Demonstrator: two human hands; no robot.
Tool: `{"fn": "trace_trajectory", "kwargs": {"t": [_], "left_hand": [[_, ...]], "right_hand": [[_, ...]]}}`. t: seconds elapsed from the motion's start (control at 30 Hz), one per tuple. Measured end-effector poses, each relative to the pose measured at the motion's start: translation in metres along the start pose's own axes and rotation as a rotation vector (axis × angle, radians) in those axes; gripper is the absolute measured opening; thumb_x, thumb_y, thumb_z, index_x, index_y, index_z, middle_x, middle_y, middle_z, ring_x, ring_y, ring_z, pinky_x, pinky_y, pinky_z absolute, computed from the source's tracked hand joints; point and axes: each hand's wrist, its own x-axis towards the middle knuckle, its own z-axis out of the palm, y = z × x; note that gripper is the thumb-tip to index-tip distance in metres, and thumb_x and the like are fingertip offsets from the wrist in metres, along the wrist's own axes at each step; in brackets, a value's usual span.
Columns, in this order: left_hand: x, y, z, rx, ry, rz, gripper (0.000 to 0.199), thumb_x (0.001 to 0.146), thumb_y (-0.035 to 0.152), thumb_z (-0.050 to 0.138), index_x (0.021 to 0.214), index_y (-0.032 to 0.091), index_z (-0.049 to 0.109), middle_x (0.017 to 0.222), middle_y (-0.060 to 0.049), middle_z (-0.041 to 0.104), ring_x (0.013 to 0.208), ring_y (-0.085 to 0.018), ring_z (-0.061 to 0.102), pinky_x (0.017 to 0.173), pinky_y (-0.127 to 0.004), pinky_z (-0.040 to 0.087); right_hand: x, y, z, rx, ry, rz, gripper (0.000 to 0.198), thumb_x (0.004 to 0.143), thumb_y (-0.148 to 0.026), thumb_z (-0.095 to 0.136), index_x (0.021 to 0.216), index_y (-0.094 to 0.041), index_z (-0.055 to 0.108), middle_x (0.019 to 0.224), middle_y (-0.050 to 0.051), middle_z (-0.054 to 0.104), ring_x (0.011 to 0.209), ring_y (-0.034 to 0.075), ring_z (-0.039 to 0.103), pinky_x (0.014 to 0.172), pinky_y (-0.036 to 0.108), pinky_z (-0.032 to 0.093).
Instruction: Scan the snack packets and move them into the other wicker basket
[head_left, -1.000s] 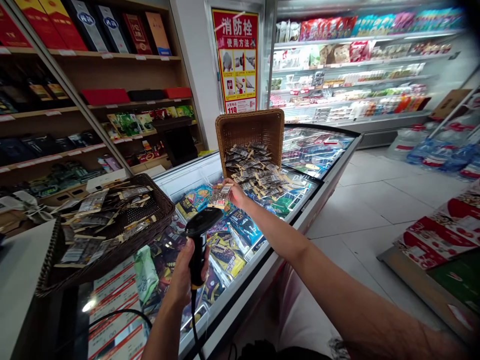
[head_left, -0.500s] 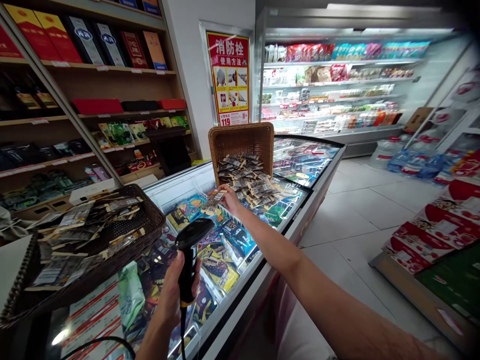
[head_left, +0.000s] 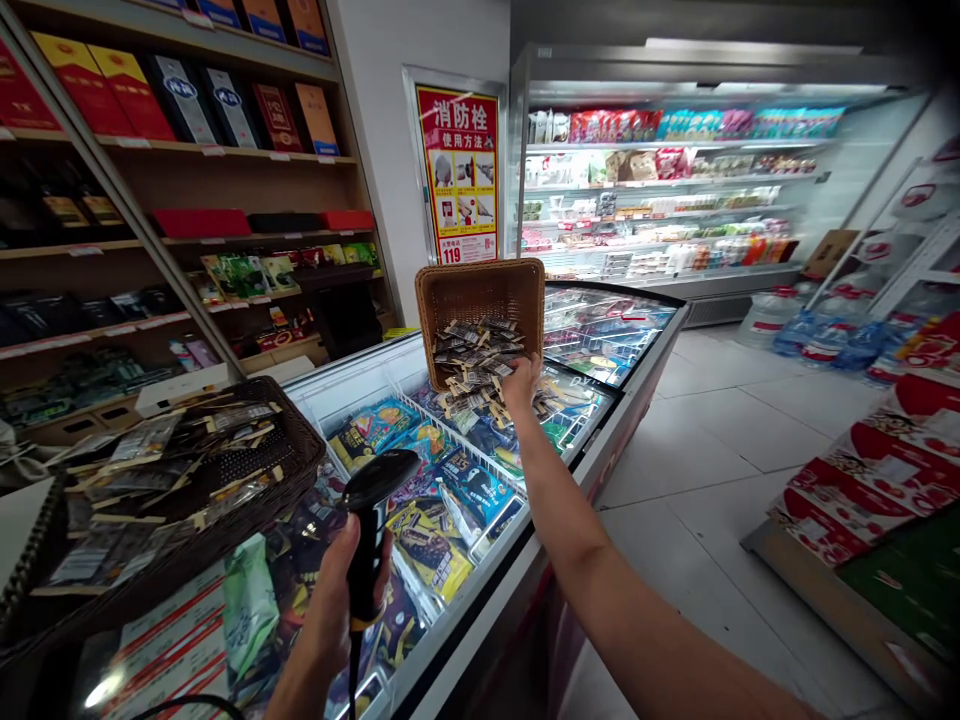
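My left hand [head_left: 337,580] is wrapped around the handle of a black barcode scanner [head_left: 366,540], held upright over the freezer with its cable hanging down. My right hand [head_left: 521,382] reaches forward to the pile of small flat packets [head_left: 472,375], its fingers bent down at the pile's right side. What lies between those fingers is hidden. The packets spill out of a tan wicker basket [head_left: 422,310] tipped on its side on the freezer's glass. At the left, a dark brown basket [head_left: 300,450] holds more of these packets in loose heaps.
Under the glass, the chest freezer [head_left: 480,590] contains colourful frozen-treat bags. A pale green wrapper [head_left: 250,600] and a sheet with red stripes [head_left: 176,630] are near the dark basket. Red cartons [head_left: 832,490] stand right, across the tiled floor [head_left: 697,450]. Shelves [head_left: 255,150] rise at left.
My right hand has moved right and away from me, from above the freezer bags to the pile. The packet it held is no longer visible in it. My left hand keeps the scanner.
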Motion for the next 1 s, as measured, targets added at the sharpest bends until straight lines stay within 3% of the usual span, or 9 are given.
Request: {"fn": "trace_trajectory", "kwargs": {"t": [0.1,0.23,0.33,0.47,0.6,0.73,0.8,0.9,1.0], "left_hand": [[-0.001,0.004,0.001,0.010,0.019,0.011,0.066,0.075,0.081,0.067,0.099,0.019,0.063,0.048,0.008,0.046,0.040,-0.008,0.035,0.041,-0.019,0.031],[0.000,0.005,0.002,0.047,0.062,-0.007,0.070,0.072,0.088,0.062,0.086,0.019,0.061,0.045,0.007,0.045,0.039,-0.008,0.036,0.039,-0.020,0.030],[0.001,0.002,0.004,0.071,0.133,0.060,0.066,0.074,0.085,0.064,0.080,0.020,0.057,0.047,0.006,0.049,0.039,-0.009,0.040,0.039,-0.020,0.032],[0.002,-0.004,0.005,0.033,0.237,0.108,0.061,0.074,0.080,0.067,0.081,0.021,0.054,0.056,0.006,0.056,0.037,-0.008,0.041,0.037,-0.021,0.032],[0.004,-0.009,0.000,0.008,0.282,0.139,0.061,0.077,0.081,0.063,0.083,0.021,0.055,0.062,0.004,0.059,0.039,-0.007,0.043,0.037,-0.020,0.032],[0.007,-0.015,-0.004,0.014,0.284,0.110,0.064,0.078,0.084,0.059,0.083,0.021,0.055,0.062,0.004,0.058,0.039,-0.008,0.045,0.034,-0.020,0.028],[0.009,-0.018,-0.004,0.015,0.291,0.083,0.067,0.076,0.088,0.058,0.080,0.021,0.055,0.058,0.004,0.055,0.037,-0.008,0.043,0.033,-0.021,0.027],[0.011,-0.022,-0.003,0.003,0.289,0.066,0.068,0.075,0.090,0.056,0.075,0.022,0.053,0.054,0.006,0.050,0.035,-0.008,0.039,0.034,-0.021,0.027],[0.010,-0.022,-0.003,-0.007,0.261,0.043,0.066,0.078,0.088,0.056,0.075,0.021,0.053,0.053,0.006,0.049,0.035,-0.007,0.039,0.035,-0.021,0.026]], "right_hand": [[-0.005,-0.003,-0.004,-0.124,0.027,-0.058,0.030,0.076,0.000,0.047,0.090,-0.017,0.067,0.151,0.015,0.045,0.151,0.031,0.027,0.123,0.053,0.024],[-0.025,-0.028,-0.004,-0.165,0.042,-0.206,0.043,0.079,0.002,0.044,0.107,-0.017,0.071,0.151,0.017,0.046,0.146,0.033,0.033,0.117,0.053,0.031],[-0.051,-0.057,0.014,-0.132,-0.179,-0.390,0.045,0.080,0.002,0.045,0.111,-0.017,0.071,0.139,0.017,0.056,0.133,0.031,0.048,0.112,0.047,0.038],[-0.091,-0.104,0.063,-0.054,-0.702,-0.676,0.043,0.086,-0.002,0.046,0.119,-0.018,0.069,0.125,0.012,0.066,0.113,0.025,0.062,0.102,0.037,0.048],[-0.131,-0.165,0.124,-0.032,-1.003,-0.879,0.034,0.093,-0.008,0.048,0.118,-0.019,0.068,0.127,0.009,0.068,0.116,0.023,0.064,0.100,0.035,0.049],[-0.167,-0.228,0.188,-0.088,-1.138,-1.009,0.029,0.094,-0.015,0.055,0.121,-0.018,0.064,0.130,0.010,0.069,0.120,0.026,0.064,0.100,0.035,0.050],[-0.181,-0.251,0.216,-0.169,-1.192,-1.039,0.037,0.091,-0.023,0.066,0.126,-0.018,0.059,0.132,0.012,0.068,0.120,0.028,0.065,0.098,0.035,0.052],[-0.197,-0.271,0.245,-0.355,-1.260,-1.090,0.066,0.078,-0.032,0.083,0.134,-0.015,0.052,0.130,0.017,0.068,0.118,0.032,0.066,0.098,0.037,0.054],[-0.207,-0.273,0.255,-0.481,-1.241,-1.198,0.064,0.078,-0.026,0.082,0.133,-0.013,0.051,0.128,0.019,0.068,0.121,0.033,0.065,0.109,0.043,0.046]]}}
